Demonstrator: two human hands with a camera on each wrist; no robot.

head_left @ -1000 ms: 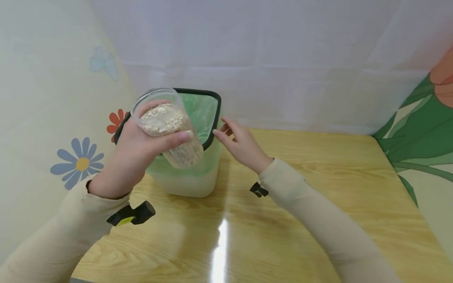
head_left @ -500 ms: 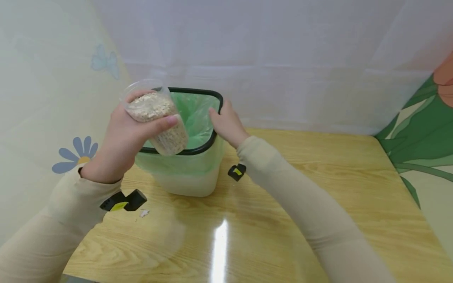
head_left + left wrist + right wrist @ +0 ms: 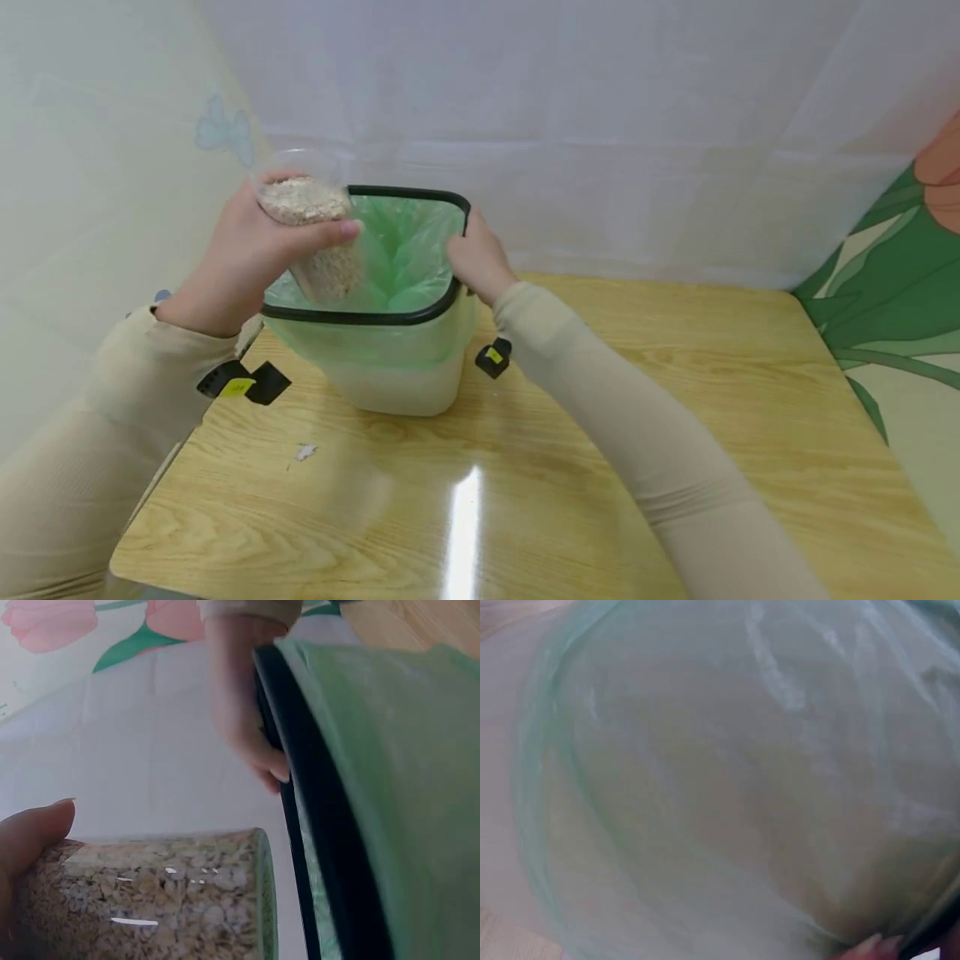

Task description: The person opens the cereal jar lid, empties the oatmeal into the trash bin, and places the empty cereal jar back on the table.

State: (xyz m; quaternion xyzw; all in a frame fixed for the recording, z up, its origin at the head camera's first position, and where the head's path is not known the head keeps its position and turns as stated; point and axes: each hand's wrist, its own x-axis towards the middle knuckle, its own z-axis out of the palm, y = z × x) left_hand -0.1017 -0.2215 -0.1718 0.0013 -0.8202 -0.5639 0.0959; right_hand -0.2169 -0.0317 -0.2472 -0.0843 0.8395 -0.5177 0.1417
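Observation:
My left hand [image 3: 243, 246] grips a clear plastic jar [image 3: 330, 271] part-filled with oat flakes [image 3: 303, 200]. The jar is tilted, its open mouth up and to the left, its base over the left part of the trash bin [image 3: 405, 387]. In the left wrist view the jar [image 3: 165, 892] lies across the bottom, its base facing the bin's black rim [image 3: 322, 787]. My right hand [image 3: 480, 258] holds the right side of that rim, thumb inside and fingers outside. A green bag [image 3: 420, 242] lines the bin and folds over its outside.
The bin stands on a wood-grain table [image 3: 600, 467], near the white backdrop [image 3: 637, 150]. A small white scrap [image 3: 305, 452] lies in front of it. Walls printed with flowers and leaves flank the table.
My left hand has moved left and up with the jar, uncovering more of the bin's opening. From beside the bin, my right hand has come onto the rim and grips it.

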